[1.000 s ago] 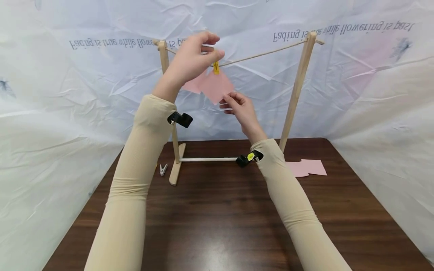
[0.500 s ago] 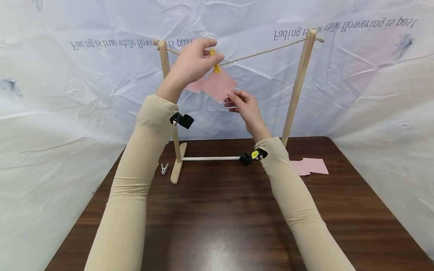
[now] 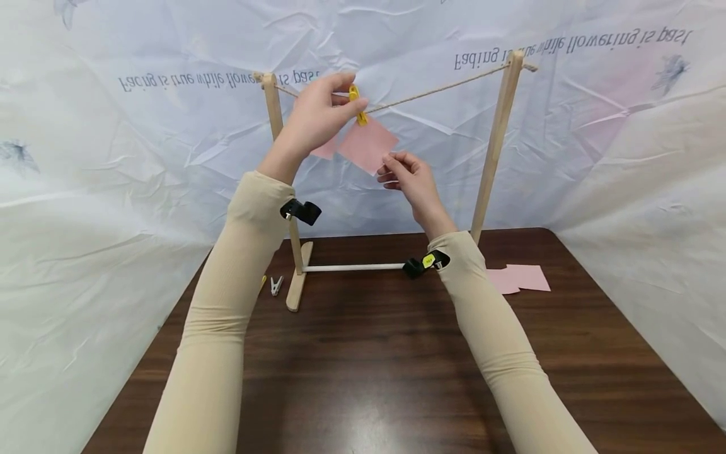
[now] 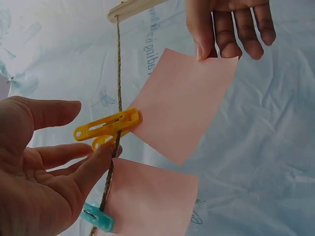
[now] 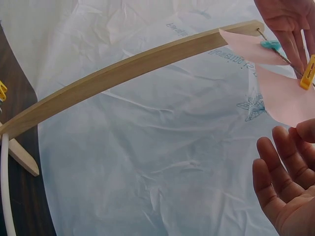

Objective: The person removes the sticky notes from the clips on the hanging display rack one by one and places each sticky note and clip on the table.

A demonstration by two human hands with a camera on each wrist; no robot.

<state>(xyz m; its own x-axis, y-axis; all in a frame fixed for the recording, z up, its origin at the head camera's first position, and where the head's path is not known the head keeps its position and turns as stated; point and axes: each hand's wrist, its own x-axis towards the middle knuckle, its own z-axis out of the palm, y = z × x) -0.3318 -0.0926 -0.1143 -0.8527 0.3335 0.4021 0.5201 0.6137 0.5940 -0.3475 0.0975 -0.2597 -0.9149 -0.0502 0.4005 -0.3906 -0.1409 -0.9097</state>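
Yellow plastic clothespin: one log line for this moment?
yellow plastic clothespin: clipped on tan twisted rope and pink square paper | left hand: thumb apart from clothespin | right hand: pinching paper's edge

Table (image 3: 340, 353): dark wood grain, pale glare (image 3: 363, 425) on its near part. Creased whitish sheeting (image 3: 624, 176) behind table and along both sides; flipped lettering (image 3: 592, 43) behind table.

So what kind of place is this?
Maybe a little indoor craft corner, though I can't be sure. There's a dark brown table, pale printed sheeting behind it and at both sides, and a wooden frame with pink papers on its string.
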